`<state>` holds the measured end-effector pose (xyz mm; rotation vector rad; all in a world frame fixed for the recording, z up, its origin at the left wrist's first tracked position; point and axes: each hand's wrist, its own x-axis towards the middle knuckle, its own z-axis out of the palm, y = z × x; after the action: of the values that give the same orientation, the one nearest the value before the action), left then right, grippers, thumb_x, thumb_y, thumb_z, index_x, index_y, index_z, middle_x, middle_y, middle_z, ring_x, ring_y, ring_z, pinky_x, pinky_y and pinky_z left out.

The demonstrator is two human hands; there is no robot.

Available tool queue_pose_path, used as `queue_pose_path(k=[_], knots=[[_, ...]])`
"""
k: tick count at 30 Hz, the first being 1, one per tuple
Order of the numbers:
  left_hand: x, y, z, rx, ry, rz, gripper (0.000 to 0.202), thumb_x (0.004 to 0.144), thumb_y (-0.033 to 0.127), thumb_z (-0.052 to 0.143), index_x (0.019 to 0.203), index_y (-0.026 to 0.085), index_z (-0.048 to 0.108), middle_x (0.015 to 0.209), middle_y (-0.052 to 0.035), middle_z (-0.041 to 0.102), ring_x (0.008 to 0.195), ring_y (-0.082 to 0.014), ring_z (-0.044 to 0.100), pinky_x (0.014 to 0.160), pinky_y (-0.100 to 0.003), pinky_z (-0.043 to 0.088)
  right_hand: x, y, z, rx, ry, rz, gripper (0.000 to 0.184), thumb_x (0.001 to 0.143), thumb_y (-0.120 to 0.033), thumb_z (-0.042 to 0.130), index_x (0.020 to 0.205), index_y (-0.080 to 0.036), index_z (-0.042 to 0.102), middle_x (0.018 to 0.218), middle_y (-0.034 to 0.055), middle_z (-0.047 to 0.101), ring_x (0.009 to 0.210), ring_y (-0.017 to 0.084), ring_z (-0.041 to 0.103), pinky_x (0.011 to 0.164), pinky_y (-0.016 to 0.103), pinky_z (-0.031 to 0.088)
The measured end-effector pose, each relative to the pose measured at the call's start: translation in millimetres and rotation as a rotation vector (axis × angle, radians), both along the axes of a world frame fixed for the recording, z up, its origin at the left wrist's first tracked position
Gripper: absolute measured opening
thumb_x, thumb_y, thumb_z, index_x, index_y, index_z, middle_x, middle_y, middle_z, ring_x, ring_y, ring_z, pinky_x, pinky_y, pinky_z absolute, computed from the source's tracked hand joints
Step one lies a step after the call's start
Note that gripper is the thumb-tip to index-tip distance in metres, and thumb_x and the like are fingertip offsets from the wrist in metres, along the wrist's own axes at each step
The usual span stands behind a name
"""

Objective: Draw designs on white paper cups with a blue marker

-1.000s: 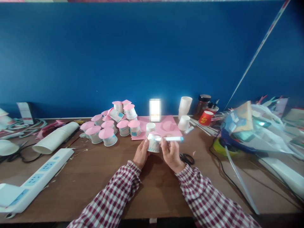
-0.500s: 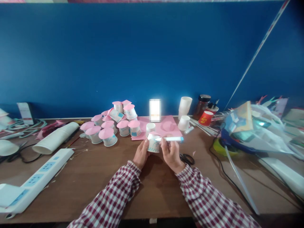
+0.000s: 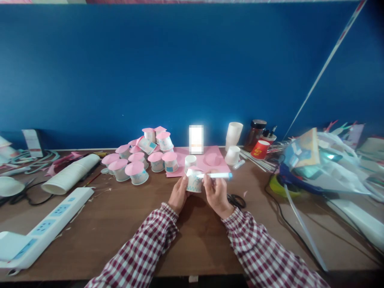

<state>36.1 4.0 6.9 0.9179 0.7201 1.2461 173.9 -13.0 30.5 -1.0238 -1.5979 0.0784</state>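
One brown table, one white cup and one marker, nearly motionless.
On the table's left-centre stands a cluster of pink-topped cups, beside a pink sheet. Just in front of that sheet, the left hand has its fingers clamped on the side of the white cup, which sits between the two hands. The right hand pinches the marker, thumb and fingers together on its barrel, tip aimed at the cup's side; whether it touches is too fine to tell. Compared with half a second ago, hands and cup barely differ and only the tip seems slightly shifted, which suggests careful marking on a steadied cup. Smallest, a blue zigzag runs near the cup's lower edge.
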Motion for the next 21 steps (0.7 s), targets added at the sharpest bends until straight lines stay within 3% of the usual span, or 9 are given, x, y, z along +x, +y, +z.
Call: queue_pose_path(k=[11, 18, 21], knots=[[-2.4, -0.5, -1.5, -0.008, 0.055, 0.02, 0.055, 0.081, 0.054, 0.05, 0.117, 0.012, 0.055, 0.106, -0.0136, 0.064, 0.092, -0.0234, 0.06, 0.075, -0.033, 0.049, -1.2, -4.7, 12.1, -0.03, 0.066, 0.036, 0.012, 0.091, -0.021, 0.042, 0.086, -0.018, 0.053, 0.071, 0.0053, 0.06, 0.062, 0.015, 0.058, 0.059, 0.028, 0.05], [-3.1, 0.8, -4.2, -0.023, 0.094, 0.023, 0.057, 0.08, 0.056, 0.049, 0.118, 0.013, 0.056, 0.105, -0.013, 0.064, 0.087, -0.0216, 0.061, 0.073, -0.032, 0.049, -1.4, -1.9, 5.0, -0.105, 0.085, 0.043, 0.01, 0.09, -0.023, 0.045, 0.083, -0.019, 0.051, 0.074, 0.0046, 0.061, 0.066, 0.016, 0.06, 0.065, 0.03, 0.051], [-2.6, 0.7, -3.9, -0.017, 0.079, 0.01, 0.056, 0.081, 0.055, 0.049, 0.116, 0.012, 0.057, 0.105, -0.0138, 0.064, 0.087, -0.0222, 0.061, 0.073, -0.032, 0.049, -1.4, -1.8, 4.9, -0.064, 0.067, 0.044, 0.009, 0.09, -0.021, 0.044, 0.086, -0.019, 0.051, 0.075, 0.0049, 0.06, 0.065, 0.016, 0.061, 0.063, 0.03, 0.052]])
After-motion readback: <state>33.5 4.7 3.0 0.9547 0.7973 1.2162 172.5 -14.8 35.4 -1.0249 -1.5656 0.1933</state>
